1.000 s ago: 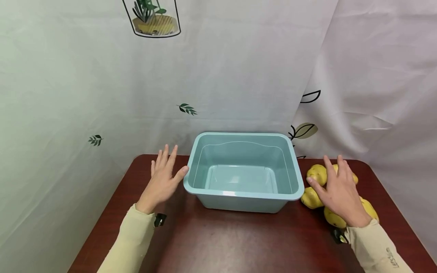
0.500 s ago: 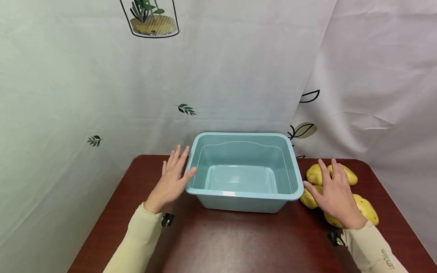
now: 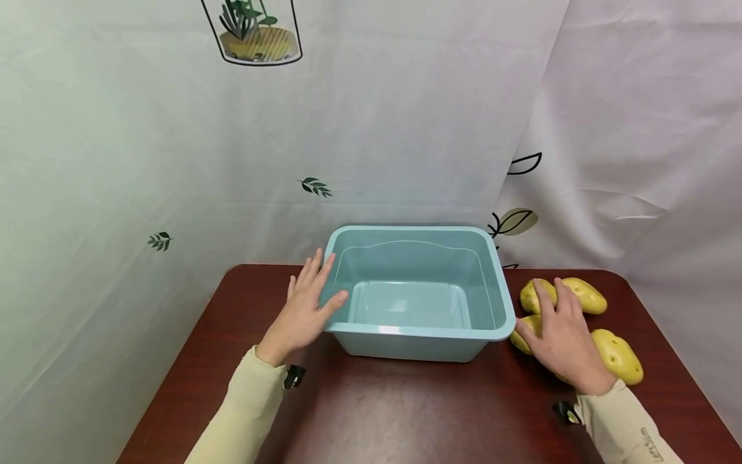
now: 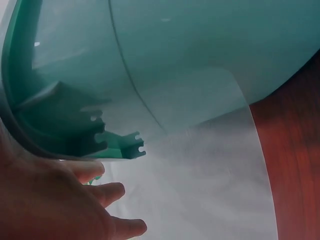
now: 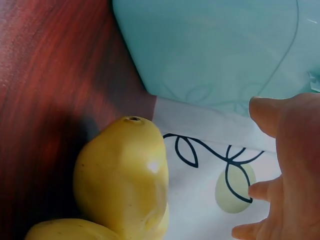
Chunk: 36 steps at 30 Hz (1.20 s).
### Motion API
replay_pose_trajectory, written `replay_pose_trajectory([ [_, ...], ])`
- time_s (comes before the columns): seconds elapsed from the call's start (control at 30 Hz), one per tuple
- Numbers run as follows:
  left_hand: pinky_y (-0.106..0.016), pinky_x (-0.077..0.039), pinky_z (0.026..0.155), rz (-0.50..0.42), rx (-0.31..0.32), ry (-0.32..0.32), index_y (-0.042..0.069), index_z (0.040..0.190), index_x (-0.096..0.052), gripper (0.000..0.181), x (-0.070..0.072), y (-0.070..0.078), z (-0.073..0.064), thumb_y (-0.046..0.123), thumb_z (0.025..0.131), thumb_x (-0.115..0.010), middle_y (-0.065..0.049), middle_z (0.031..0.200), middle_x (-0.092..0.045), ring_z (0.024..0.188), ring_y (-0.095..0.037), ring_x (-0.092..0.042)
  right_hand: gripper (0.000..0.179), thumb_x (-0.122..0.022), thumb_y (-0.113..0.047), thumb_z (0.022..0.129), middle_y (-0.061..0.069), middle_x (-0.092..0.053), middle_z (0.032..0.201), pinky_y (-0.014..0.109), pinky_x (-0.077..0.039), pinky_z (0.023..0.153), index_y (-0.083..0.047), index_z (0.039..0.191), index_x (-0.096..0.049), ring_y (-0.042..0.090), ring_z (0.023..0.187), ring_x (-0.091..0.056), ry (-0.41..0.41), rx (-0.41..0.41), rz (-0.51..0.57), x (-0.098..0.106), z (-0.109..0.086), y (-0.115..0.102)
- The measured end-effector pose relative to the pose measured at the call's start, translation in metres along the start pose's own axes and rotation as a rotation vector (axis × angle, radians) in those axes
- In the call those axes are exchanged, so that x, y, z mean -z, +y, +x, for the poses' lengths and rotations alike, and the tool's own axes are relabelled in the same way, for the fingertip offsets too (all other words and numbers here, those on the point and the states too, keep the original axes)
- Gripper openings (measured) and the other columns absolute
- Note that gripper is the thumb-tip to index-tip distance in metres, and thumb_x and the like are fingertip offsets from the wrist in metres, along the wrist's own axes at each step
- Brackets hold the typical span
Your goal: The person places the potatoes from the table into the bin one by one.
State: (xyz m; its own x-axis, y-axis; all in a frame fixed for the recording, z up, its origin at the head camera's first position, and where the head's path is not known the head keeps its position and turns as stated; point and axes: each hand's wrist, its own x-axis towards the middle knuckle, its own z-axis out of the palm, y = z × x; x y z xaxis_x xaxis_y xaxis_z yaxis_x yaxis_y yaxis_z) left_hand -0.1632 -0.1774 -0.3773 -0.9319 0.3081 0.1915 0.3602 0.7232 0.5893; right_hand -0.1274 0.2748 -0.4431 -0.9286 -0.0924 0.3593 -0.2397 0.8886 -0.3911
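A light blue-green plastic basin stands on the table, and no object shows inside it. My left hand is spread with straight fingers over the basin's left rim; in the left wrist view the hand lies close by the rim, though contact is hard to tell. On the other side, my right hand hovers above several yellow potatoes, its thumb near the basin's right front corner. The right wrist view shows a potato below and apart from the spread hand. Nothing is held in either hand.
The dark red-brown table reaches back to a pale cloth backdrop printed with leaves and a plant jar. A small black device is at the left wrist, and another at the right.
My left hand has moved right, from beside the basin to over its left rim. My right hand has shifted slightly left and nearer, uncovering more of the potatoes. The basin and potatoes have stayed put.
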Motion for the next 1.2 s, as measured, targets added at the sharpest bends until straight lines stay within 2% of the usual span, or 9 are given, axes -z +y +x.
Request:
replay_pose_trajectory([
  [0.17, -0.066, 0.005, 0.116, 0.010, 0.004, -0.001, 0.021, 0.163, -0.014, 0.080, -0.003, 0.001, -0.001, 0.058, 0.101, -0.049, -0.002, 0.169, 0.001, 0.154, -0.029, 0.003, 0.080, -0.073, -0.028, 0.090, 0.044, -0.026, 0.146, 0.073, -0.028, 0.100, 0.009, 0.149, -0.034, 0.061, 0.132, -0.026, 0.005, 0.010, -0.024, -0.003, -0.001, -0.001],
  [0.4, -0.064, 0.003, 0.117, 0.005, 0.006, 0.002, 0.011, 0.162, -0.015, 0.086, -0.005, 0.001, -0.002, 0.058, 0.100, -0.050, -0.001, 0.169, 0.000, 0.155, -0.026, 0.002, 0.081, -0.076, -0.030, 0.088, 0.046, -0.034, 0.137, 0.073, -0.034, 0.093, 0.009, 0.148, -0.037, 0.062, 0.125, -0.032, -0.028, -0.018, -0.051, -0.004, -0.003, -0.002],
  [0.57, -0.061, 0.001, 0.119, 0.004, 0.014, 0.006, 0.007, 0.161, -0.012, 0.092, -0.005, 0.000, -0.003, 0.060, 0.098, -0.053, 0.001, 0.169, 0.000, 0.155, -0.021, 0.002, 0.083, -0.080, -0.029, 0.081, 0.045, -0.039, 0.131, 0.072, -0.039, 0.089, 0.006, 0.145, -0.041, 0.061, 0.118, -0.038, -0.034, 0.005, -0.088, -0.007, -0.005, -0.001],
  [0.7, -0.060, -0.003, 0.119, 0.018, 0.023, 0.000, 0.004, 0.160, -0.013, 0.096, -0.006, 0.000, -0.003, 0.062, 0.096, -0.055, -0.002, 0.169, -0.001, 0.155, -0.023, 0.000, 0.085, -0.084, -0.032, 0.078, 0.044, -0.043, 0.126, 0.070, -0.042, 0.085, 0.005, 0.143, -0.044, 0.060, 0.113, -0.042, -0.031, 0.014, -0.119, -0.011, -0.009, -0.001],
  [0.93, -0.055, -0.004, 0.121, 0.044, 0.040, -0.021, 0.001, 0.160, -0.011, 0.104, -0.003, 0.002, -0.003, 0.066, 0.093, -0.057, -0.003, 0.169, 0.001, 0.155, -0.020, 0.000, 0.080, -0.082, -0.038, 0.082, 0.042, -0.044, 0.126, 0.070, -0.043, 0.085, 0.007, 0.139, -0.048, 0.060, 0.112, -0.045, -0.077, -0.004, -0.160, -0.014, -0.012, -0.003],
  [1.2, -0.055, -0.002, 0.121, 0.049, 0.059, -0.037, 0.001, 0.160, -0.009, 0.119, -0.004, 0.005, -0.001, 0.073, 0.083, -0.065, -0.004, 0.169, 0.002, 0.155, -0.020, -0.002, 0.081, -0.081, -0.039, 0.081, 0.042, -0.045, 0.126, 0.068, -0.042, 0.090, 0.008, 0.139, -0.050, 0.059, 0.111, -0.047, -0.135, -0.014, -0.193, -0.016, -0.014, 0.000],
])
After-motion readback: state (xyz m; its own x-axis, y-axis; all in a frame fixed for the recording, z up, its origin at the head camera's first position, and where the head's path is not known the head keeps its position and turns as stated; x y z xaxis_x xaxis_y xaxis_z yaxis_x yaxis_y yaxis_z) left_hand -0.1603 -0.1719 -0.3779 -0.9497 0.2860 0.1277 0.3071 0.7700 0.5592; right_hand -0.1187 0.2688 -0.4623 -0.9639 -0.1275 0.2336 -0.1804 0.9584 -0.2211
